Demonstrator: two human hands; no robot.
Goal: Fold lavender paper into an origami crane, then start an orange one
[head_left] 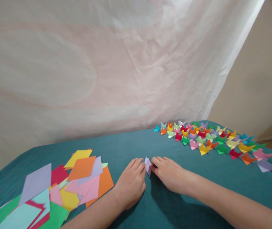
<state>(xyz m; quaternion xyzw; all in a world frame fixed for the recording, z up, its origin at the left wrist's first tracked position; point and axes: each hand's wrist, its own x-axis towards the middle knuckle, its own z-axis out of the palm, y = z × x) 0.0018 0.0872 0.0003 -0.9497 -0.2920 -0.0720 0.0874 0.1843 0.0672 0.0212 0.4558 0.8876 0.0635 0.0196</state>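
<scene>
A small lilac folded paper (147, 166), diamond-shaped with a pointed top and bottom, lies on the teal cloth between my hands. My left hand (133, 179) is closed at its left edge, fingers curled, with the thumb hidden behind the hand. From the other side, my right hand (166, 171) pinches the right edge between thumb and bent fingers. Both hands rest low, close to the cloth.
Loose coloured paper sheets (81, 173) lie overlapping at the left. Rows of small folded paper birds (205, 149) in many colours stand along the right and back. The teal cloth (126, 143) covers the table; a pale hanging sheet (117, 70) rises behind it.
</scene>
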